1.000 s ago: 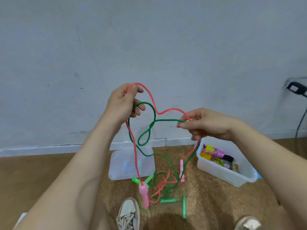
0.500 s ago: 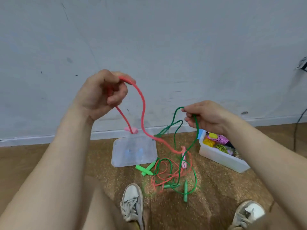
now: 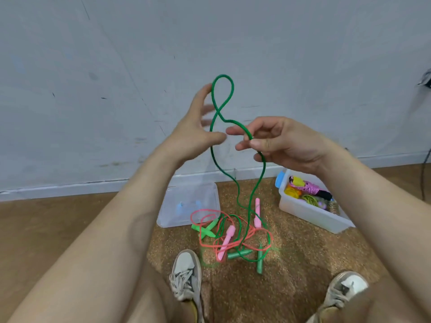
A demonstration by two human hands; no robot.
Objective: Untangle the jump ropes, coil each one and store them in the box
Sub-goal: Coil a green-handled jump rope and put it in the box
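Observation:
A green jump rope (image 3: 222, 99) rises in a twisted loop at chest height. My right hand (image 3: 277, 141) pinches it between thumb and fingers. My left hand (image 3: 198, 127) is spread beside the loop, fingers straight and blurred, touching the rope's left side. Both strands hang down to a tangle on the floor, where the red rope (image 3: 205, 229) lies slack with pink handles (image 3: 226, 243) and green handles (image 3: 259, 262). The clear storage box (image 3: 310, 217) stands to the right, holding coiled ropes in pink, yellow and black.
The box's clear lid (image 3: 189, 206) lies flat by the wall's baseboard. My two sneakers (image 3: 186, 276) stand on the cork mat in front of the tangle. A dark cable (image 3: 423, 173) hangs down the wall at far right.
My left hand has let go of the red rope, which dropped to the floor, and has opened beside the green loop. My right hand lifted the green rope higher and toward the middle.

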